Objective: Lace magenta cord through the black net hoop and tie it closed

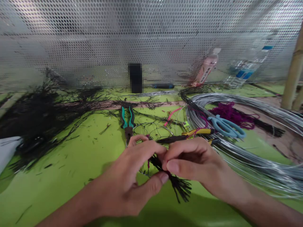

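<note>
A small bundle of black strands fans out below my fingertips. My left hand grips it between thumb and fingers. From the other side, my right hand pinches at the tied part of the bundle with thumb and forefinger. A bit of magenta thread shows beside the left fingers; whether the right fingertips hold thread too is hard to make out. Just beyond the hands lie teal-handled pliers and yellow-handled pliers. Thin wire loops are partly hidden behind my left hand.
A large coil of silver wire lies at right, with blue-handled scissors and magenta yarn on it. Black strands heap at left. Two bottles, one pink and one clear, lean on the perforated metal panel.
</note>
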Tool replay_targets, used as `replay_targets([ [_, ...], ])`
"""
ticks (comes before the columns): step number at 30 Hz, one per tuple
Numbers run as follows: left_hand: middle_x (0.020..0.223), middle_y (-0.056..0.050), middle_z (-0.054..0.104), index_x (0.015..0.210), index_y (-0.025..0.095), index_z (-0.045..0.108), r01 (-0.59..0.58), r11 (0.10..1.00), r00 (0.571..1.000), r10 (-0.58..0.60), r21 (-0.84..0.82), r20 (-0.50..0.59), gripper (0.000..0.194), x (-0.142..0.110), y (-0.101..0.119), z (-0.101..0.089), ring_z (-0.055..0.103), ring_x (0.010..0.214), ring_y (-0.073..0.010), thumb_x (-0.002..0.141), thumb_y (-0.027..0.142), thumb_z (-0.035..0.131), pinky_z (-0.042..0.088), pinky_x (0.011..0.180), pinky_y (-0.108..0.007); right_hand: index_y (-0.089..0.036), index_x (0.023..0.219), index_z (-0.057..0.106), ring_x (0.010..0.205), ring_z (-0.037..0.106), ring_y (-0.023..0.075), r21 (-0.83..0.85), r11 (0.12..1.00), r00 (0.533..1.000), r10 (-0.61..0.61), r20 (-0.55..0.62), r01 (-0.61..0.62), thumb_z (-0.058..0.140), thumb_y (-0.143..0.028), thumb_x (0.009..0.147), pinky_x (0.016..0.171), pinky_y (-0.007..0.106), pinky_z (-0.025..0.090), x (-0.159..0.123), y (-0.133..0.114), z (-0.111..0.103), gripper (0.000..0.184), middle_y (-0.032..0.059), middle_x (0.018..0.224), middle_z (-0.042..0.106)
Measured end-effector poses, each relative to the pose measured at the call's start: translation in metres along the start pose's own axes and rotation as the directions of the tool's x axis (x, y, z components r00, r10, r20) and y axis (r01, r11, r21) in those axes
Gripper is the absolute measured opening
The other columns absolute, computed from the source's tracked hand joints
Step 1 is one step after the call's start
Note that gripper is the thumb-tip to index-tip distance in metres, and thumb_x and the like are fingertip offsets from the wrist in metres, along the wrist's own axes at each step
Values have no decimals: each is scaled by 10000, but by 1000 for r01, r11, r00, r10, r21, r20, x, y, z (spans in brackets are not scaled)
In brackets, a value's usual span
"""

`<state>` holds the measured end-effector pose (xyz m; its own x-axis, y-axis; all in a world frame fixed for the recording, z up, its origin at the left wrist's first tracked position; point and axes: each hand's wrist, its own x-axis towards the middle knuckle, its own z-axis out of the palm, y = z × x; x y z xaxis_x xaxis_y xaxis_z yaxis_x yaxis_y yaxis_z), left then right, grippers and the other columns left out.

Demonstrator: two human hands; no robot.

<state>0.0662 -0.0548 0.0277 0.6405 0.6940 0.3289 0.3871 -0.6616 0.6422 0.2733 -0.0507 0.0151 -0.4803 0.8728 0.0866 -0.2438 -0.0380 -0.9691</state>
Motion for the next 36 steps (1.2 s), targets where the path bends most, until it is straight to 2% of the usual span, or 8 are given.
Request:
replay_targets([
  [9,815,55,688,882,201,663,85,972,996,-78,-218,43,67,7,-3,0,589,752,-107,944,179,675,428,720,-255,-212,733,826,640,619,72,189,957,975,218,34,-220,791,-216,753,604,160,468,8,3,-9,40,8,706,741],
  [11,787,58,676,877,209,679,154,974,988,-148,-166,49,65,6,-3,1,578,727,-108,939,191,680,409,679,-252,-209,728,812,606,588,70,47,989,990,139,-2,-139,775,-205,778,579,172,453,7,1,-8,62,-4,679,720],
  [13,777,58,658,922,227,703,214,970,977,-211,-115,33,65,6,-4,2,571,709,-108,961,210,653,400,649,-247,-194,741,792,576,538,65,-228,972,997,-66,-35,56,740,-163,820,537,182,411,4,-2,-5,99,-20,645,674],
  [15,788,49,644,956,236,713,224,970,975,-223,-90,18,129,6,-6,3,579,708,-107,1002,223,593,411,643,-240,-169,754,761,563,476,64,-526,799,944,-330,22,292,694,-89,841,513,205,361,0,-5,-2,135,-27,627,616],
  [18,840,27,645,977,211,699,144,988,990,-144,-49,3,184,6,-9,4,603,745,-106,1037,203,524,437,659,-227,-149,748,703,576,432,86,-753,430,794,-575,197,497,638,-27,845,555,268,356,-7,-5,1,169,-25,615,571],
  [25,761,56,652,1019,205,608,113,986,983,-93,121,-155,70,1,-12,13,577,620,-90,1031,189,540,400,587,-225,-167,967,705,583,538,120,-863,24,683,-623,382,504,636,-65,887,672,337,460,-16,-2,0,147,-20,659,660],
  [31,760,28,603,1042,198,565,195,960,972,-217,-203,-93,175,1,-6,13,549,641,-118,1078,298,427,423,577,-244,-205,995,674,624,623,127,-890,59,639,-718,277,453,643,-37,873,648,305,489,-9,5,-2,210,-2,754,716],
  [36,779,17,607,966,181,588,118,974,979,-147,-192,-141,175,3,-1,10,550,673,-111,1063,258,465,431,610,-235,-205,958,607,640,561,128,-863,201,685,-698,206,464,586,-46,899,576,272,431,0,12,-3,171,12,750,651],
])
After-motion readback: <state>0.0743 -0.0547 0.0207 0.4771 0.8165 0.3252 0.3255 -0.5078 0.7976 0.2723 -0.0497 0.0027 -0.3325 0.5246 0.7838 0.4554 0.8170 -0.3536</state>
